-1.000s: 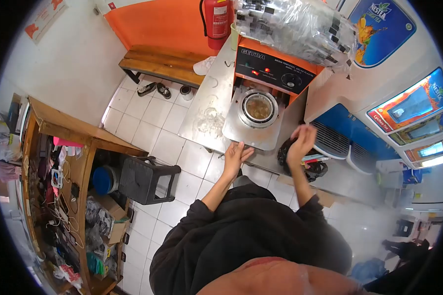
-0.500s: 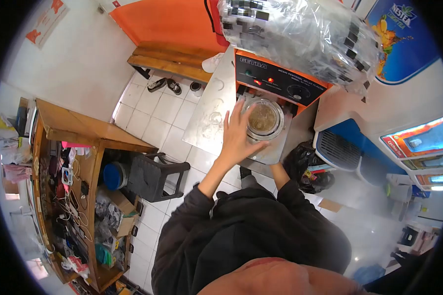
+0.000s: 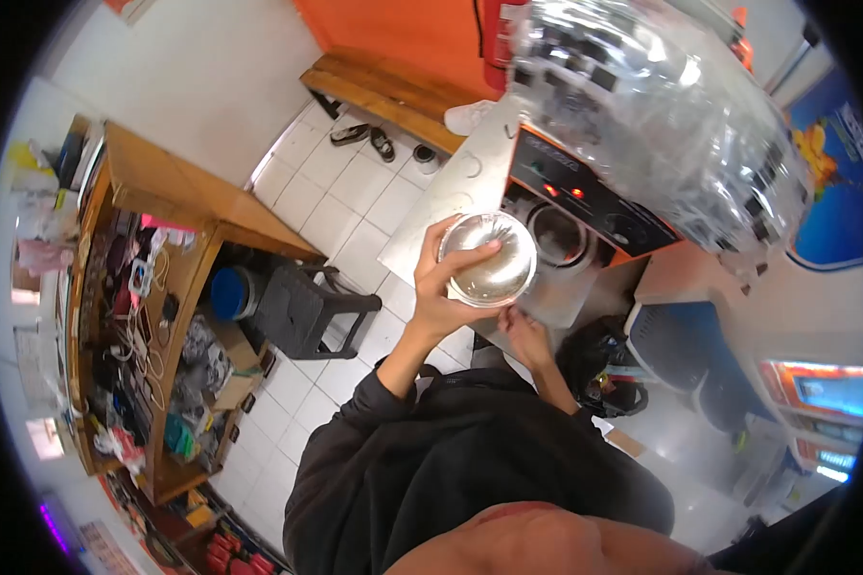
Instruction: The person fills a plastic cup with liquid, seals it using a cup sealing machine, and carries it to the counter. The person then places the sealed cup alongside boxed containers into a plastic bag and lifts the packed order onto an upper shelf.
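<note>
My left hand is wrapped round a clear plastic cup, with one finger lying across its shiny, film-like top. Just below and right of the cup is my right hand, its fingers curled together near the cup's lower edge. Whether anything is in those fingers cannot be made out. Beyond the cup stands the orange and black cup sealing machine, two red lights lit on its panel. Its round cup holder shows under the panel, over a metal plate.
Clear film packaging covers the machine's top. A steel table surface lies left of it. A black plastic bag sits to the right. Leftward are a dark plastic stool, a cluttered wooden shelf and a bench.
The cup has come out of the machine's holder toward me, in my left hand, which was open over it before. My right hand has risen into view from below the metal plate.
</note>
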Motion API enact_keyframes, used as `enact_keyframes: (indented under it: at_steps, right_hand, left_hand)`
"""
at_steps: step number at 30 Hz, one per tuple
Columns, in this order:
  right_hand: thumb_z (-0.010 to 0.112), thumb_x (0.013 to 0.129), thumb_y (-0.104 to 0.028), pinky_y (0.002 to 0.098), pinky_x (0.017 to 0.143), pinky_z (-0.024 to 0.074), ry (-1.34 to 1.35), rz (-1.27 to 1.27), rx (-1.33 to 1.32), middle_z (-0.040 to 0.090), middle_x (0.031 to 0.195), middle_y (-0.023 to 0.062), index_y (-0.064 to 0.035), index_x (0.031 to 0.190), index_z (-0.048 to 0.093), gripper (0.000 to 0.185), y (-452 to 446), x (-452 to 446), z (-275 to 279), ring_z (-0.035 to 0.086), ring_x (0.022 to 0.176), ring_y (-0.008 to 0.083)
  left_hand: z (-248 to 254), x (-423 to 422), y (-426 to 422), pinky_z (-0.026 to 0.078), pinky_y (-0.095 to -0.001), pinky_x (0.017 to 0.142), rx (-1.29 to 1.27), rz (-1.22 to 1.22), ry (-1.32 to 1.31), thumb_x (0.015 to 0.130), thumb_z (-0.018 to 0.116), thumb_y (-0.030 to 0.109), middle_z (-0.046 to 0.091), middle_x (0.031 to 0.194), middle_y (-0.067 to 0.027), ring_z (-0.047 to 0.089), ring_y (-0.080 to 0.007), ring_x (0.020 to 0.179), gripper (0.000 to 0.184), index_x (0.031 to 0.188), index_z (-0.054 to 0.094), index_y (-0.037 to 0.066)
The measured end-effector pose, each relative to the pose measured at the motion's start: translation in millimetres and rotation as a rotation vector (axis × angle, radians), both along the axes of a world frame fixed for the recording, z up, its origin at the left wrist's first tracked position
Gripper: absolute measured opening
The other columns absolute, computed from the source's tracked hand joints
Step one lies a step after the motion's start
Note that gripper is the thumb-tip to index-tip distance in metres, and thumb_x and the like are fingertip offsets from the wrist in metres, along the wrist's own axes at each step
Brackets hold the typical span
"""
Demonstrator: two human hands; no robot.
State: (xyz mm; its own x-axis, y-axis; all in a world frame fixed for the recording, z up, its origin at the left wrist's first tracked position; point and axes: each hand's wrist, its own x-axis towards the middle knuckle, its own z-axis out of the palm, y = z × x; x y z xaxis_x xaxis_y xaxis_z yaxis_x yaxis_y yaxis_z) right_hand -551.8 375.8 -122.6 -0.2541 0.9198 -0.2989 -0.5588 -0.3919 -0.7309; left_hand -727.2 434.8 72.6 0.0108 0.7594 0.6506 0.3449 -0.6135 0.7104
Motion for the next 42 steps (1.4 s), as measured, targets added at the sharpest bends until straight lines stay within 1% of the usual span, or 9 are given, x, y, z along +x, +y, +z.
enact_keyframes:
  at_steps: [7, 11, 14, 18, 21, 29, 32, 36, 42]
  right_hand:
    - [0.049, 0.096, -0.026, 0.0244, 0.072, 0.0471, 0.284, -0.237, -0.065, 0.057, 0.117, 0.0077, -0.0099, 0.14, 0.036, 0.048, 67.1, -9.2, 78.9, 0.054, 0.086, 0.0117]
    - [0.045, 0.098, -0.028, 0.0235, 0.072, 0.0472, -0.217, -0.013, 0.182, 0.048, 0.134, 0.0113, -0.0119, 0.147, 0.022, 0.057, 69.4, -12.8, 113.3, 0.055, 0.083, 0.0101]
    - [0.052, 0.095, -0.017, 0.0221, 0.069, 0.0469, -0.784, 0.085, 0.535, 0.061, 0.116, 0.0108, -0.0065, 0.138, 0.041, 0.045, 66.6, -4.7, 146.1, 0.057, 0.078, 0.0107]
    - [0.062, 0.079, 0.005, 0.0305, 0.074, 0.048, -1.402, -0.775, 1.611, 0.067, 0.097, 0.011, 0.0044, 0.1, 0.063, 0.021, 53.8, -12.1, 294.3, 0.061, 0.084, 0.022]
    - [0.076, 0.072, -0.039, 0.046, 0.091, 0.0435, -2.124, -0.981, 1.803, 0.056, 0.123, 0.014, -0.0174, 0.127, 0.054, 0.063, 77.5, -12.1, 380.7, 0.05, 0.117, 0.0295]
    - [0.069, 0.065, -0.063, 0.0586, 0.099, 0.0338, -2.797, -0.605, 1.375, 0.045, 0.137, 0.0123, -0.0307, 0.144, 0.028, 0.095, 132.6, 10.3, 403.5, 0.042, 0.126, 0.0344]
    - [0.071, 0.067, -0.055, 0.0477, 0.102, 0.0353, -2.539, -0.206, 1.301, 0.045, 0.137, 0.0147, -0.0238, 0.144, 0.03, 0.093, 161.3, 32.1, 416.6, 0.044, 0.125, 0.0323]
    - [0.077, 0.064, -0.042, 0.0358, 0.104, 0.0322, -2.044, 0.236, 1.334, 0.046, 0.137, 0.0164, -0.0029, 0.139, 0.036, 0.093, 174.1, 35.2, 454.8, 0.042, 0.127, 0.0274]
    - [0.082, 0.058, -0.039, 0.0368, 0.103, 0.0338, -1.585, 0.564, 0.675, 0.049, 0.134, 0.016, -0.0053, 0.14, 0.036, 0.1, 214.1, 52.7, 494.9, 0.044, 0.126, 0.0301]
  left_hand:
    - [-9.8, -45.6, -34.0, 0.047, -0.0377, 0.092, -0.135, 0.133, -0.342, 0.059, 0.087, 0.039, 0.053, 0.12, -0.0148, 0.054, -0.0246, 0.112, 0.105, 0.138, 0.026, 0.006]
    - [-26.7, -60.6, -65.2, 0.049, -0.0402, 0.089, -0.476, 0.014, -1.173, 0.076, 0.041, 0.08, 0.053, 0.12, -0.0116, 0.057, -0.0244, 0.101, 0.097, 0.136, 0.03, 0.004]
    - [-40.6, -87.0, -95.5, 0.049, -0.0413, 0.089, -0.569, -0.103, -1.588, 0.077, 0.038, 0.079, 0.053, 0.118, -0.0117, 0.057, -0.0252, 0.1, 0.093, 0.133, 0.037, 0.005]
    - [-66.3, -124.4, -148.3, 0.048, -0.0402, 0.092, -0.539, -0.208, -1.989, 0.079, 0.05, 0.071, 0.051, 0.118, -0.0146, 0.054, -0.0252, 0.105, 0.084, 0.127, 0.044, 0.003]
    - [-97.4, -151.2, -186.8, 0.048, -0.0403, 0.092, -0.506, -0.255, -2.229, 0.079, 0.057, 0.064, 0.052, 0.116, -0.0154, 0.053, -0.0271, 0.106, 0.077, 0.124, 0.046, 0.003]
    - [-143.0, -202.7, -272.7, 0.047, -0.0428, 0.095, -0.288, -0.065, -2.824, 0.079, 0.063, 0.055, 0.054, 0.115, -0.017, 0.054, -0.0302, 0.107, 0.089, 0.134, 0.025, -0.003]
    - [-179.7, -216.3, -304.8, 0.046, -0.0439, 0.096, -0.161, -0.073, -2.87, 0.075, 0.07, 0.05, 0.054, 0.115, -0.0177, 0.055, -0.0307, 0.106, 0.118, 0.138, -0.012, -0.007]
    - [-218.0, -249.2, -345.6, 0.046, -0.0444, 0.097, 0.091, -0.145, -2.949, 0.07, 0.077, 0.039, 0.053, 0.117, -0.0184, 0.055, -0.0315, 0.106, 0.123, 0.14, -0.015, -0.004]
    - [-199.5, -286.7, -393.3, 0.045, -0.0459, 0.097, 0.307, -0.217, -3.011, 0.069, 0.077, 0.029, 0.052, 0.119, -0.0195, 0.056, -0.0336, 0.107, 0.119, 0.142, -0.012, 0.001]
